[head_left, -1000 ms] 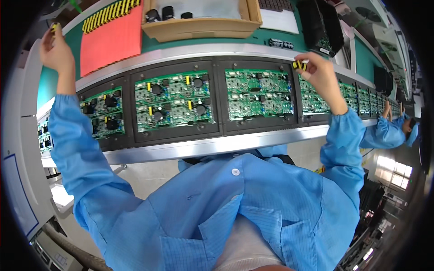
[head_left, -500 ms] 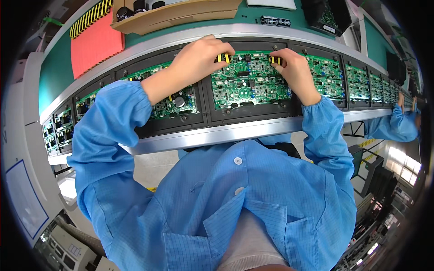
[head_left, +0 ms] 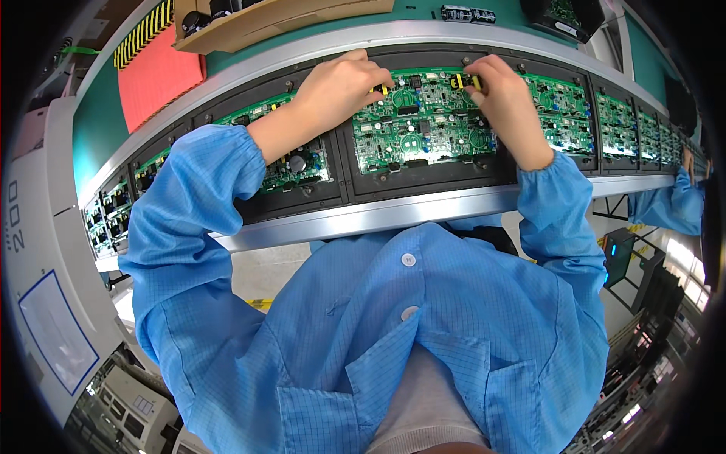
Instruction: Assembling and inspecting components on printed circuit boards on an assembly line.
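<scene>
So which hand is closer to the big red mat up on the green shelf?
Left. The left hand rests on the green circuit board, just right of the flat red mat. The right hand is farther right, at the same board's other top corner.

Green circuit board (head_left: 423, 125), yellow-and-black parts (head_left: 463, 81), blue sleeves (head_left: 189, 197), red mat (head_left: 155, 79), black-and-yellow striped strip (head_left: 144, 34)

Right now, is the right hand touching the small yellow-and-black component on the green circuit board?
Touching. The head view shows the right hand pinching the yellow-and-black component between its fingertips, at the top edge of the green circuit board.
</scene>
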Motion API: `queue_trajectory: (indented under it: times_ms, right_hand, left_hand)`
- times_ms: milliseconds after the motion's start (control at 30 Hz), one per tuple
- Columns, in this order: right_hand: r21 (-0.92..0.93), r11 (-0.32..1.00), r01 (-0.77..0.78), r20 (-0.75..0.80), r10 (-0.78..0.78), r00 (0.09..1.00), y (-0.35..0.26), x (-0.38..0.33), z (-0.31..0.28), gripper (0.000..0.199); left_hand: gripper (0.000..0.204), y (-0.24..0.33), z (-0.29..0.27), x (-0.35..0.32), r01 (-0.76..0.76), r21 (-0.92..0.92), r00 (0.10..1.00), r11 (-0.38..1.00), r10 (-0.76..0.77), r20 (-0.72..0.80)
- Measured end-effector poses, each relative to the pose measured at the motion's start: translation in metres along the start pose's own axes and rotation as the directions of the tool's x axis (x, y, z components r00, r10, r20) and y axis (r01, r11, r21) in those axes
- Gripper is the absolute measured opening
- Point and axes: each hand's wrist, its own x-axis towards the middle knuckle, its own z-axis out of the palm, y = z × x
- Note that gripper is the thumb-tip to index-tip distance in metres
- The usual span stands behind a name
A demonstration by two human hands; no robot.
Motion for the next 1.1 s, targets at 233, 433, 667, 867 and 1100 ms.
queue_trajectory:
  times_ms: [233,433,667,867,1100]
  right_hand:
    - [0.441,0.884,-0.152,0.204,0.066,0.977,-0.009,-0.03,-0.042,0.038]
    - [0.273,0.945,-0.178,0.179,0.132,0.975,-0.023,-0.06,-0.019,0.038]
    - [0.177,0.98,-0.087,0.078,0.074,0.994,-0.024,-0.062,-0.009,0.034]
    - [0.149,0.987,-0.057,0.058,0.048,0.997,-0.025,-0.063,-0.005,0.036]
    - [0.059,0.998,-0.017,0.084,0.012,0.996,-0.028,-0.06,-0.009,0.033]
  left_hand:
    - [0.027,-0.007,-0.018,-0.003,-0.01,-0.206,0.985,0.978,-0.025,-0.168]
    - [0.023,0.023,-0.04,-0.011,0.115,-0.44,0.992,0.89,-0.128,0.0]
    - [0.023,0.036,-0.01,-0.021,0.078,-0.485,0.995,0.871,-0.038,0.091]
    - [0.025,0.04,-0.01,-0.02,-0.021,-0.341,0.995,0.94,0.053,0.084]
    - [0.024,0.044,-0.011,-0.017,-0.035,-0.302,0.989,0.953,0.077,0.128]
